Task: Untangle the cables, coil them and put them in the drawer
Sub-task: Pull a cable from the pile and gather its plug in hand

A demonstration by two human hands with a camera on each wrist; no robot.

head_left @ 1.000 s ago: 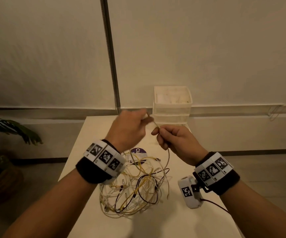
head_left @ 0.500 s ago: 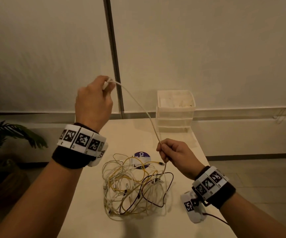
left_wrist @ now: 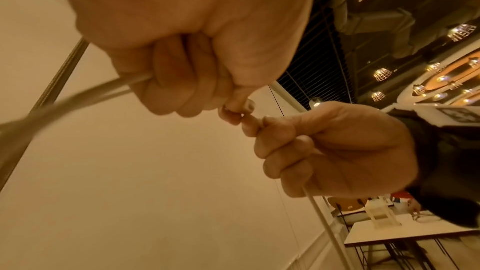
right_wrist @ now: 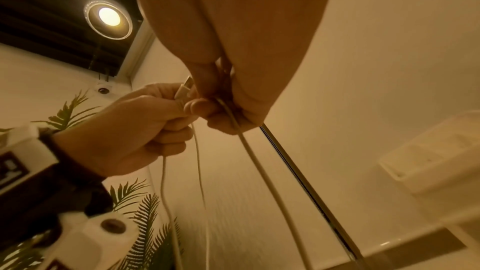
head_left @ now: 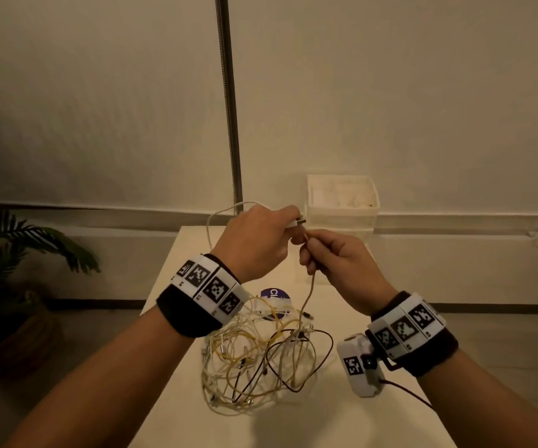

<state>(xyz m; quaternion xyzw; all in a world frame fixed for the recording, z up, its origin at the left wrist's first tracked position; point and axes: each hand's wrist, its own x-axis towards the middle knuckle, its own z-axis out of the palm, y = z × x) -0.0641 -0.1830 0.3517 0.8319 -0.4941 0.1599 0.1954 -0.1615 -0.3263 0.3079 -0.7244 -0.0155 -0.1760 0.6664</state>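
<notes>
I stood at a pale rectangular table (head_left: 170, 412) set against a cream wall with a vertical metal strip (head_left: 229, 101); a green palm plant (head_left: 18, 244) sat to my left, and a white plastic drawer unit (head_left: 342, 202) stood at the table's far edge. A tangled heap of white, yellow and black cables (head_left: 261, 357) lay on the tabletop below my wrists. My left hand (head_left: 254, 240) pinched the thin white cable (head_left: 308, 295) by its white USB plug (right_wrist: 183, 88), which pointed right towards the drawer unit. My right hand (head_left: 339, 263), curled round the same cable just beside the left, let it hang nearly straight down into the heap
</notes>
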